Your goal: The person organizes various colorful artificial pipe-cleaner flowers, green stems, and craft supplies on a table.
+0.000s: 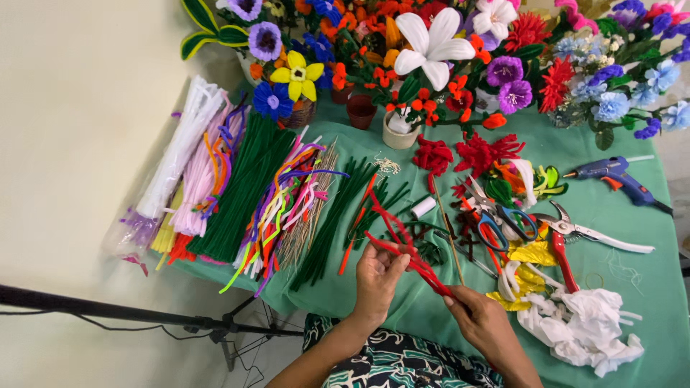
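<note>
Head view shows the left hand [376,276] pinching the upper stretch of a red fuzzy pipe-cleaner bundle [406,248], while the right hand [483,320] grips its lower twisted end just above the green tablecloth [618,237]. The loose red tips fan out toward the green pipe-cleaner stems [345,215] lying close by; they could snag there if the bundle swings. If either pinch slackens, the twist may well unwind. Blue-handled scissors [503,226] and red-handled pliers [568,237] lie near the right hand, so a careless sweep could knock them.
</note>
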